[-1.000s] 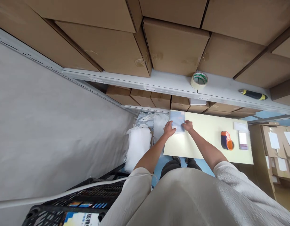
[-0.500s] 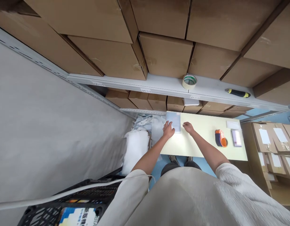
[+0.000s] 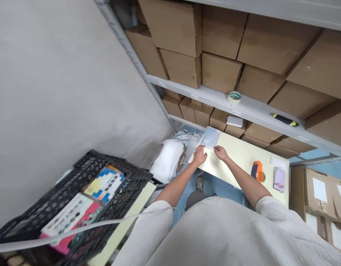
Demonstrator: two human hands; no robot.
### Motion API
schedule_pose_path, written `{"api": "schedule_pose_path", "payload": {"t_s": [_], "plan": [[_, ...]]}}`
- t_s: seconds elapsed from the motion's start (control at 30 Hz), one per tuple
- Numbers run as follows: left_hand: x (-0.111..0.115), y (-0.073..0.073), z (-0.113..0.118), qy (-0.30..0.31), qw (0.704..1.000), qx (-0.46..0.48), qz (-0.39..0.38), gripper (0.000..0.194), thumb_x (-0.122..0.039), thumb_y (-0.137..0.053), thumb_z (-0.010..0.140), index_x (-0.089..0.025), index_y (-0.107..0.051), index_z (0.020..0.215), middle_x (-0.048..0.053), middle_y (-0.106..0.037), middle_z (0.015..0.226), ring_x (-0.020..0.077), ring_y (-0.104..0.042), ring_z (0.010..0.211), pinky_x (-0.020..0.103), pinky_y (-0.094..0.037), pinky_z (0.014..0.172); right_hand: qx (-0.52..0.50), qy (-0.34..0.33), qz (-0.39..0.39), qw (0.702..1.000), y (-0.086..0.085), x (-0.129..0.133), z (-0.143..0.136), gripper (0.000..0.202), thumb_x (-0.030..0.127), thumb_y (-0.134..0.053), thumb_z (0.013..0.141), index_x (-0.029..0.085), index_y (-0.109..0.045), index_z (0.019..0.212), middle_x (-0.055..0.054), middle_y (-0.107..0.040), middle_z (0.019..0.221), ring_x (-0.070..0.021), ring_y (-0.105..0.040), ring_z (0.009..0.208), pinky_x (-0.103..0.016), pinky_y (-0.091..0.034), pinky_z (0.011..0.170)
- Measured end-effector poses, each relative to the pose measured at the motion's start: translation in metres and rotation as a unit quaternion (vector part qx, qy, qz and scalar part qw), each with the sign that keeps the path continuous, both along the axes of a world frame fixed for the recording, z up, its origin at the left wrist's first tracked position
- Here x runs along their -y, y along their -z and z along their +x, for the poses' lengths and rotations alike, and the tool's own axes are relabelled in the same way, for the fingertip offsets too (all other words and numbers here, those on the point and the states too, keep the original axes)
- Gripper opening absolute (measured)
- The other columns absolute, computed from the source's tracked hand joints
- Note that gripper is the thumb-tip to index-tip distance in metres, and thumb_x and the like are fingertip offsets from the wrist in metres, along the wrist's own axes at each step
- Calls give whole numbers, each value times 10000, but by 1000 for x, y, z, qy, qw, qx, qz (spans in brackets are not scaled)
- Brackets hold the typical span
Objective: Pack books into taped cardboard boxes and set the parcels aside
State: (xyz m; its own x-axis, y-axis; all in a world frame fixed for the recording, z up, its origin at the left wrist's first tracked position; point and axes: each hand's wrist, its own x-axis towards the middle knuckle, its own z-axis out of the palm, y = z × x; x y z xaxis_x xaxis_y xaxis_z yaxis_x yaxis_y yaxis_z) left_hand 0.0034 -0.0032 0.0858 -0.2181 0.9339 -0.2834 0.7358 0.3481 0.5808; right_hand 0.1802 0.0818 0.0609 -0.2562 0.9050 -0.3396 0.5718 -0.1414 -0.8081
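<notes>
A flat, bluish see-through plastic sleeve [image 3: 211, 137] lies at the left end of the cream tabletop [image 3: 237, 157]. My left hand [image 3: 199, 156] is at the sleeve's near left corner, fingers bent and closed on its edge. At the near right corner, my right hand [image 3: 221, 152] pinches the edge between thumb and fingers. What the sleeve holds is too faint to make out. An orange and dark-blue tape dispenser [image 3: 257, 171] stands farther right, beside a phone-like item with a blurred face [image 3: 279, 178].
Cardboard boxes [image 3: 221, 72] fill the shelves behind the table. A masking tape roll [image 3: 234, 97] and a yellow-black utility knife [image 3: 285, 119] lie on the shelf edge. White sheets [image 3: 167, 159] are piled left; a black crate [image 3: 103, 159] holds printed packages. Labelled cartons [image 3: 320, 190] stand right.
The view has swung left, showing more of the crate. My left hand has slid from on top of the sleeve to its near edge; my right hand has come to the near right corner.
</notes>
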Motion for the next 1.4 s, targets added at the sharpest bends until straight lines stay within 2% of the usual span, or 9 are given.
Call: {"api": "schedule_pose_path", "payload": {"t_s": [0.13, 0.27, 0.43, 0.6, 0.8, 1.0, 1.13, 1.23, 1.4], "plan": [[53, -13, 6, -49, 999, -5, 22, 642, -219, -596, 958, -279, -505, 1590, 123, -467, 1690, 336, -452, 1549, 509, -396, 1258, -9, -71, 16, 997, -10, 27, -7, 257, 202, -595, 846, 227, -766, 1036, -52, -795, 1150, -200, -737, 1029, -372, -572, 1037], [107, -28, -1, -94, 995, -22, 31, 641, -217, -570, 961, -275, -496, 1595, 116, -455, 1702, 336, -441, 1550, 517, -386, 1260, -25, -137, 45, 989, -21, 56, -34, 247, 204, -590, 851, 212, -768, 1022, -68, -796, 1152, -204, -736, 1029, -390, -565, 1056], [180, -46, -26, -184, 981, -45, 48, 634, -220, -570, 967, -271, -491, 1594, 118, -434, 1715, 321, -424, 1562, 498, -392, 1255, -47, -235, 78, 968, -38, 100, -93, 232, 188, -597, 851, 218, -764, 1010, -60, -802, 1117, -204, -737, 1040, -385, -563, 1058], [271, -64, -59, -288, 953, -66, 62, 622, -227, -577, 971, -265, -505, 1587, 117, -430, 1713, 326, -417, 1565, 507, -383, 1262, -92, -335, 95, 933, -57, 167, -164, 251, 196, -603, 838, 208, -765, 1030, -68, -797, 1108, -204, -729, 979, -390, -573, 1036], [396, -79, -91, -388, 912, -97, 97, 625, -204, -550, 966, -267, -513, 1587, 107, -483, 1665, 323, -440, 1532, 498, -393, 1252, -137, -444, 117, 878, -76, 280, -236, 281, 205, -583, 872, 220, -767, 1084, -70, -777, 1177, -206, -713, 1043, -380, -549, 1074], [532, -69, -118, -473, 868, -117, 100, 534, -184, -545, 967, -228, -573, 1498, 146, -571, 1511, 334, -515, 1445, 483, -432, 1205, -171, -535, 128, 817, -81, 422, -287, 285, 209, -582, 895, 219, -782, 1099, -74, -764, 1140, -219, -710, 1057, -385, -551, 1062], [627, -55, -137, -497, 857, -109, 79, 521, -157, -551, 953, -225, -584, 1469, 147, -578, 1492, 328, -526, 1438, 468, -435, 1201, -180, -583, 116, 784, -76, 522, -315, 279, 209, -586, 901, 225, -785, 1096, -71, -764, 1145, -212, -710, 1064, -375, -551, 1056], [691, -47, -154, -505, 854, -105, 58, 514, -147, -558, 942, -239, -594, 1447, 140, -582, 1489, 327, -524, 1438, 471, -434, 1202, -172, -603, 106, 772, -67, 586, -335, 253, 204, -602, 888, 222, -786, 1060, -68, -773, 1125, -214, -711, 1055, -384, -548, 1064], [766, -35, -179, -528, 843, -96, 42, 530, -144, -561, 944, -254, -577, 1462, 124, -548, 1554, 305, -503, 1468, 462, -413, 1229, -136, -610, 75, 777, -45, 657, -361, 234, 175, -624, 855, 214, -785, 1019, -65, -791, 1128, -219, -728, 1032, -397, -562, 1050]]}}
